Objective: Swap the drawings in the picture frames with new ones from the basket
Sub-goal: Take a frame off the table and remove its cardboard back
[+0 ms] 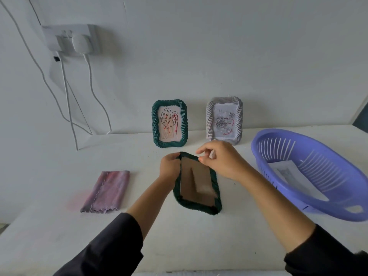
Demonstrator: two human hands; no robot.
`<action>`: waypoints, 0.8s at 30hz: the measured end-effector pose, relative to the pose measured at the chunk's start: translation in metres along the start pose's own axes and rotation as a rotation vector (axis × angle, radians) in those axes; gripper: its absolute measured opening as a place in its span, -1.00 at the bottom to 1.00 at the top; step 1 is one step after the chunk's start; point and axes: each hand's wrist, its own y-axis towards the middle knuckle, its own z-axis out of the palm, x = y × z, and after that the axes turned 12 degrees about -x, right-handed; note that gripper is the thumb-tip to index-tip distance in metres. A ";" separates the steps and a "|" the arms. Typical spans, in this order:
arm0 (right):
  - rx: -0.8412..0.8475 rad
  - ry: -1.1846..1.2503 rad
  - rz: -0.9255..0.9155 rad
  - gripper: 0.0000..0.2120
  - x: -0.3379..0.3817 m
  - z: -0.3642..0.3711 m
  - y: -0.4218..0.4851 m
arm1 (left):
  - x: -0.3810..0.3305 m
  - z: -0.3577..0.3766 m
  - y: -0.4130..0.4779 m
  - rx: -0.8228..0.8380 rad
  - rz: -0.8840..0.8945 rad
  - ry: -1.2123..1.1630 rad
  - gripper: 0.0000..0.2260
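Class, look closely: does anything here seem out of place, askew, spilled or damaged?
A faint pink smudge marks the table left of the cloth, like a stain. The frame turned face down simply suits the swap.

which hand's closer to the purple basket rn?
Right. The right hand pinches the top corner of the green frame, beside the basket; the left hand grips its opposite edge, farther off.
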 end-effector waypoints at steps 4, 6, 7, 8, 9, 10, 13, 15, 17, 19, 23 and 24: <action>0.157 -0.116 0.135 -0.75 -0.034 0.009 -0.009 | 0.029 0.003 0.003 0.024 -0.040 0.113 -0.63; 0.256 -0.146 0.161 -0.71 -0.046 0.022 -0.019 | 0.038 0.005 0.000 0.049 -0.041 0.212 -0.63; 0.284 -0.149 0.162 -0.70 -0.050 0.029 -0.024 | 0.041 0.006 0.001 0.055 -0.028 0.259 -0.63; 0.299 -0.144 0.167 -0.71 -0.054 0.034 -0.028 | 0.042 0.006 0.002 0.057 -0.010 0.308 -0.62; 0.307 -0.136 0.179 -0.72 -0.057 0.039 -0.031 | 0.042 0.005 0.003 0.055 0.016 0.352 -0.61; 0.314 -0.126 0.193 -0.72 -0.060 0.042 -0.033 | 0.041 0.004 0.004 0.049 0.038 0.392 -0.61; 0.336 -0.078 0.190 -0.74 -0.065 0.040 -0.029 | 0.038 -0.003 0.014 0.015 0.092 0.421 -0.62; 0.290 -0.050 0.180 -0.79 -0.067 0.034 -0.017 | 0.036 -0.004 0.022 0.018 0.142 0.426 -0.65; 0.183 -0.068 0.174 -0.83 -0.073 0.030 -0.001 | 0.035 -0.003 0.029 0.049 0.200 0.457 -0.69; 0.095 -0.146 0.152 -0.79 -0.080 0.030 0.015 | 0.034 -0.001 0.034 0.072 0.251 0.488 -0.74; 0.138 -0.326 0.096 -0.73 -0.096 0.039 0.033 | 0.032 0.002 0.041 0.099 0.332 0.557 -0.81; 0.170 -0.359 0.077 -0.73 -0.099 0.041 0.034 | 0.032 0.002 0.044 0.107 0.336 0.568 -0.83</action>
